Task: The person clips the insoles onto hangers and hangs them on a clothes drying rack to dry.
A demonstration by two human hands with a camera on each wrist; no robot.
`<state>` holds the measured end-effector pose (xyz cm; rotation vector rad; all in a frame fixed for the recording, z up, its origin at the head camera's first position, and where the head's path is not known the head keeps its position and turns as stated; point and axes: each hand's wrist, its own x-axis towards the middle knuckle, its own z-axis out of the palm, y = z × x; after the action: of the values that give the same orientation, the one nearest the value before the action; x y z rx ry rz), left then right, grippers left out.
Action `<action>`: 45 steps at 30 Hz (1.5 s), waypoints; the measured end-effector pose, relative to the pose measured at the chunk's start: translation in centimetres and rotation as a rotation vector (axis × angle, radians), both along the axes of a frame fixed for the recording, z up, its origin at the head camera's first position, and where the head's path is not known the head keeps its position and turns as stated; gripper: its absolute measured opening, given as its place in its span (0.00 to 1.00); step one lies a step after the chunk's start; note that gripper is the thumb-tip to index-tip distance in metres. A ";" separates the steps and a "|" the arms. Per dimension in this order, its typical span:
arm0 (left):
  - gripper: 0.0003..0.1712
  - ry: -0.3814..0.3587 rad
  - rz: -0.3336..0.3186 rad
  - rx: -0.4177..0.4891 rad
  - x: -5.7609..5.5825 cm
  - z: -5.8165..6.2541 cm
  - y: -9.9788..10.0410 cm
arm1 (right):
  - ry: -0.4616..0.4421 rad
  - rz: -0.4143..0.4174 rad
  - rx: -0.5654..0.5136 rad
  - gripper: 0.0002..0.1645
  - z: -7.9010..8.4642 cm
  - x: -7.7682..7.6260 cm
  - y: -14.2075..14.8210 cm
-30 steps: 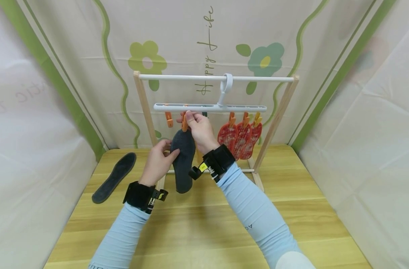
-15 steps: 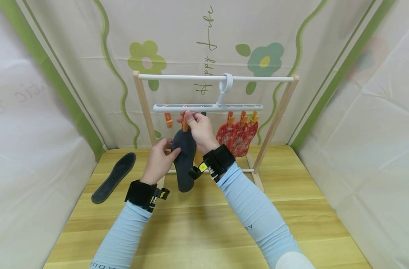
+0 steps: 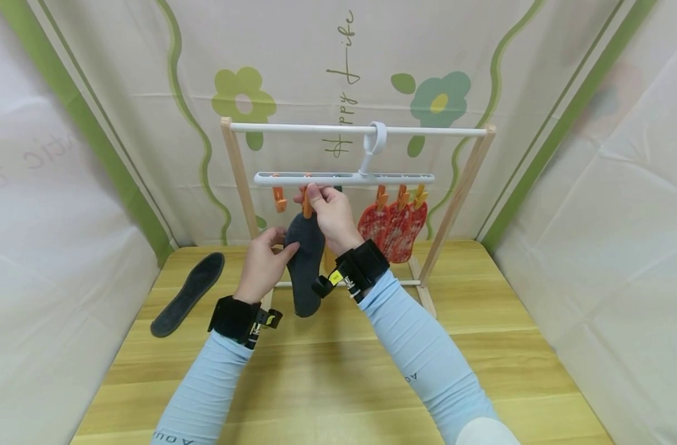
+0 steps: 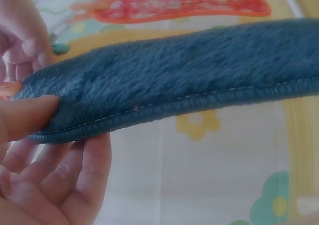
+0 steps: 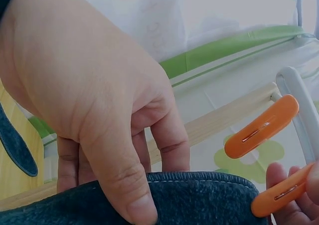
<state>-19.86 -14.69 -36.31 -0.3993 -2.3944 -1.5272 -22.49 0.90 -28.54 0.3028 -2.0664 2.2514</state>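
Observation:
A dark blue-grey insole [image 3: 306, 266] with a fuzzy face and stitched edge hangs upright below the pale hanger [image 3: 310, 179]. My left hand [image 3: 264, 262] pinches its left edge, thumb on the front and fingers behind, as the left wrist view shows on the insole [image 4: 189, 70]. At its top end, my right hand [image 3: 335, 213] holds an orange clothespin [image 3: 306, 203] between thumb and fingers. In the right wrist view this clothespin [image 5: 281, 192] overlaps the insole's tip. A second dark insole [image 3: 189, 295] lies on the table at left.
Three red patterned insoles [image 3: 396, 232] hang from clothespins at the hanger's right. Another orange clothespin [image 3: 279, 201] dangles at its left end. A green clothespin [image 4: 60, 48] and something yellow [image 3: 329, 261] are partly hidden behind the hands. A wooden rack [image 3: 462, 198] bears the hanger.
The insole and my left hand have shifted slightly right. The hanger's right end and the red insoles swung a little left. My right hand stays on the clothespin.

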 end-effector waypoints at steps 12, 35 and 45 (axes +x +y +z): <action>0.14 0.017 0.006 0.023 0.2 0.2 0.2 | 0.016 0.002 -0.015 0.23 0.0 0.3 0.0; 0.22 -0.076 0.003 0.064 -0.9 0.0 0.4 | 0.076 0.001 0.060 0.24 -1.4 -0.2 0.7; 0.22 -0.103 0.025 0.054 -2.1 -0.3 0.7 | 0.065 -0.015 0.114 0.28 -1.4 0.2 1.2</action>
<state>-21.99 -13.96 -36.63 -0.2845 -2.4191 -1.6344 -22.26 2.14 -29.91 0.3611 -2.1604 2.0897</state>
